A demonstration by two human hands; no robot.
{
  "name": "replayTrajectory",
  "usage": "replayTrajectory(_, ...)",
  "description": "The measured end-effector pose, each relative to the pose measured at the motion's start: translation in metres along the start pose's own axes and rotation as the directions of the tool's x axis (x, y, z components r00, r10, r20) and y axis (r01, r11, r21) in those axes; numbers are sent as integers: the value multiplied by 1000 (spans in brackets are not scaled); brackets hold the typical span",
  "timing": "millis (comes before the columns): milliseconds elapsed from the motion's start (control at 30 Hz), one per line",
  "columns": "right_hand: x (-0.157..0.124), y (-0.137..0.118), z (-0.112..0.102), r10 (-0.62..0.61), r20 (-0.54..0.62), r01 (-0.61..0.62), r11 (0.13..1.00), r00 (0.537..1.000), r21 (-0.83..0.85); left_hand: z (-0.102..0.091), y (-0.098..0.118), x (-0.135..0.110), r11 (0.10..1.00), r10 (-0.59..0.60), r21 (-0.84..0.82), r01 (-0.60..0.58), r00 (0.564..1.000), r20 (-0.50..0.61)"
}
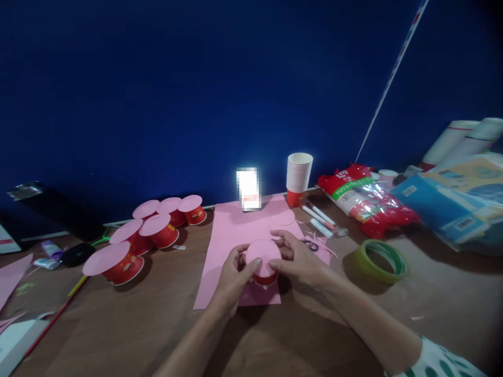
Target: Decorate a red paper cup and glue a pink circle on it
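Note:
In front of me an upside-down red paper cup (266, 280) stands over a pink paper sheet (223, 230), with a round pink paper disc (265, 255) on its top. My left hand (238, 268) grips the cup and disc from the left, its thumb pressing on the disc. From the right, my right hand (293, 256) holds the same pair, thumb on the disc's edge. The fingers behind the cup are partly hidden. Dark-handled scissors (310, 244) lie just beyond my right hand, among pink paper scraps (325, 250).
Several disc-topped red cups (161, 233) stand at the left. A stack of paper cups (298, 175) rises at the back, near markers (320, 217). Rightward are a red cup package (365, 199), a green tape roll (383, 261) and blue packaging (436, 201). A blue wall (196, 104) bounds the back.

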State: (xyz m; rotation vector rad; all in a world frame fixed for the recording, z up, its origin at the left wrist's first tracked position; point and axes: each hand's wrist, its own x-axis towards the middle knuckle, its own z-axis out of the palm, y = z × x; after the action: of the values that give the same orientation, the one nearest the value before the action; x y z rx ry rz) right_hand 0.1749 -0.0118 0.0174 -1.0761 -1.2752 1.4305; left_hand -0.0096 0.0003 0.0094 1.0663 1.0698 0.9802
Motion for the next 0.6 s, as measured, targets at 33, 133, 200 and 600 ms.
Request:
replayTrajectory(33, 0, 0, 0, 0, -1, 0, 1000, 1000, -3, 1, 1, -1, 1000, 9, 8, -9, 1000, -11)
replayTrajectory(133, 0, 0, 0, 7, -10, -7, 1000, 1000, -13, 3, 4, -4, 999, 44, 15, -43, 999, -28)
replayTrajectory(200, 0, -1, 0, 12, -14, -12, 1000, 1000, -28, 4, 6, -5, 998, 62, 29, -61, 998, -22)
replayTrajectory(600, 0, 0, -1, 10, -4, -10, 999, 1000, -34, 5, 0, -2, 993, 88, 90, -82, 995, -55)
